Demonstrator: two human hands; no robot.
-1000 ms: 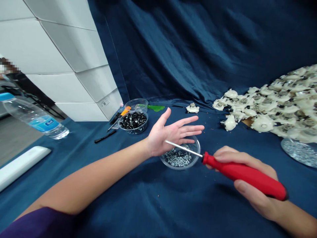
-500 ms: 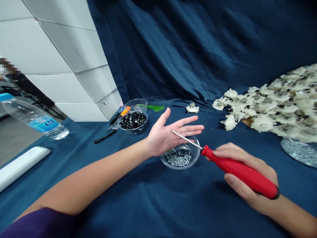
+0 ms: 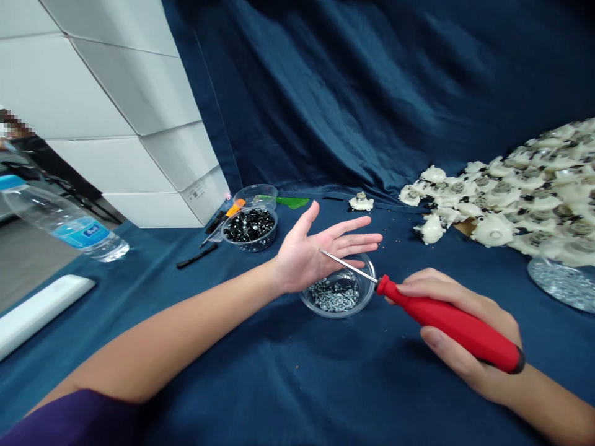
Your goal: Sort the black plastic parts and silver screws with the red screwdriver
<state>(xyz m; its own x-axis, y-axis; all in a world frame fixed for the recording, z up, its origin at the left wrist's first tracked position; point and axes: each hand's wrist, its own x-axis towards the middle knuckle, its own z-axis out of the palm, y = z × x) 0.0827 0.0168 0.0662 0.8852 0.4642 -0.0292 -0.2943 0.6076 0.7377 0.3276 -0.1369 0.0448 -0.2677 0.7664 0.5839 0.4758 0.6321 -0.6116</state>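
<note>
My left hand is stretched out flat with the fingers spread and nothing in the palm. In my right hand is a screwdriver with a red handle and a thin metal shaft. Its tip lies in front of my left palm; whether it touches the skin I cannot tell. Just below and behind my left hand stands a clear round tub of small silvery screws, partly covered by the fingers.
Another tub holds small black parts. White-cream plastic parts are heaped at the right, beside a clear dish of silvery pieces. White boxes are stacked at the left, near a water bottle and a white bar.
The screwdriver tip has dipped slightly lower across my left palm. Both hands stay almost where they were.
</note>
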